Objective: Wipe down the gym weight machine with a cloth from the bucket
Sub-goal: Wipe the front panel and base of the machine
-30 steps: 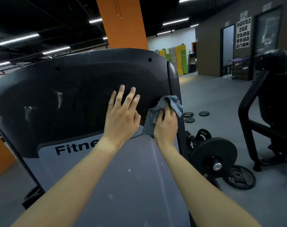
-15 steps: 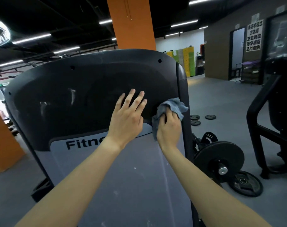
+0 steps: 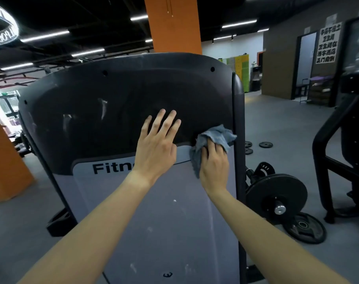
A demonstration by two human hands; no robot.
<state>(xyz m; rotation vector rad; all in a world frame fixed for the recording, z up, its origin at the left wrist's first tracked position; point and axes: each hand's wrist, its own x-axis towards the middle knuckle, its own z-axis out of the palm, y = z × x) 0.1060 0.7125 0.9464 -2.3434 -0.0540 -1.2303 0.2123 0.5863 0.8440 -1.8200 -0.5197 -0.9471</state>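
- Grey-blue terry cloth (image 3: 215, 133) sits bunched under the right grip (image 3: 214, 162), whose fingers curl round it and press it against the tall black-and-grey plastic shroud of the weight machine (image 3: 113, 99). It lies at the seam between the dark upper part and the pale lower part, close to the right edge.
- Left grip (image 3: 156, 148) holds nothing: its fingers are straight and spread flat on the dark panel just beside the cloth, likely as a brace.
- First risk: the cloth is wadded, so only a small patch meets the surface, and strokes would likely streak or miss the white flecks scattered over the pale grey lower panel (image 3: 154, 222).
- Second risk: the bare left palm may leave fresh prints on the glossy dark area being cleaned.
- Third risk: this near the edge, a hard stroke could carry the cloth off the side toward the black round weight plate on its peg (image 3: 277, 196), where a loose fold might snag.
- Whether the cloth is damp I cannot tell, and the bucket is out of view; a dry cloth would only push dust about.
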